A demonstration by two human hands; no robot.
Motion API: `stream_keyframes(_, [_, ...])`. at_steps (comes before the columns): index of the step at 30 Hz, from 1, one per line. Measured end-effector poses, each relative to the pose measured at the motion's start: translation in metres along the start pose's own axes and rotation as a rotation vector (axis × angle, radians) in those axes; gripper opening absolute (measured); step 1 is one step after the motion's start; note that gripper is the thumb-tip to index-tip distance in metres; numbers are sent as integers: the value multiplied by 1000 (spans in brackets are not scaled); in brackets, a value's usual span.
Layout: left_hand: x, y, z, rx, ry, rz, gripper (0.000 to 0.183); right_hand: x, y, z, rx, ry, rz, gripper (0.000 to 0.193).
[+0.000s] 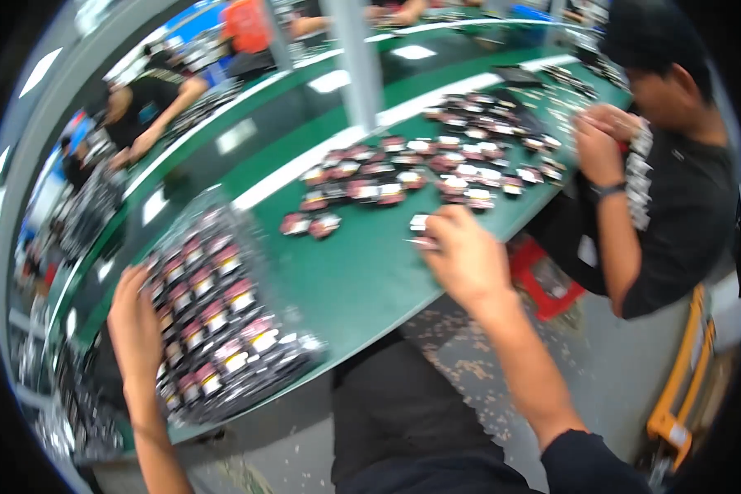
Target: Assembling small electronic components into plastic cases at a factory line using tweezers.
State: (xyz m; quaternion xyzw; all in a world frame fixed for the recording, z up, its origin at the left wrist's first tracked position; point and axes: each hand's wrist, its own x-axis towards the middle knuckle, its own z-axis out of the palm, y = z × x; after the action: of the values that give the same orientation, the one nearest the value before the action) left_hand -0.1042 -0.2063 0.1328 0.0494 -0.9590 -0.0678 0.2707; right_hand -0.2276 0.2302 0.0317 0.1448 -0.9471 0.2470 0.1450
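Note:
My right hand (pixel 469 255) is over the green table, its thumb and fingers closed on a small pink, black and white packet (pixel 422 235). At the left lies a clear plastic bag (pixel 292 362) with rows of similar packets (pixel 214 317) showing through it. My left hand (pixel 134 329) lies along the bag's left edge, fingers stretched out and touching it; its palm side is hidden. Two loose packets (pixel 309 226) lie between the bag and my right hand. Beyond them spreads a large loose pile of the same packets (pixel 387 177). Blur hides the packets' finer details.
A person in black (pixel 675 173) works close by on the right, hands over the table (pixel 346 276). A grey post (pixel 356 66) rises beyond the packets. A red stool (pixel 543 280) and a yellow frame (pixel 679 387) stand on the right. More people sit across the table.

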Motion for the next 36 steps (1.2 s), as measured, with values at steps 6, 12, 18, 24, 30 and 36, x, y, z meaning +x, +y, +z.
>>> stream_keyframes(6, [15, -25, 18, -146, -126, -97, 28, -6, -6, 5, 11, 171, -48, 25])
stream_keyframes(12, [10, -30, 20, -16, -194, -67, 35, -5, -15, 7, -11, 180, -63, 25])
stream_keyframes(18, [6, -20, 18, -106, -209, -118, 39, -6, -16, 4, 0, 166, -55, 26])
stream_keyframes(24, [-20, 27, -4, -13, -88, 83, 40, -31, -60, -4, 465, 25, -224, 41])
stream_keyframes(30, [-26, 35, 7, -97, -198, -2, 42, -55, -84, 0, 607, -68, -246, 46])
stream_keyframes(36, [-32, 32, 10, -54, -219, 0, 37, -70, -94, -2, 631, -163, -136, 47])
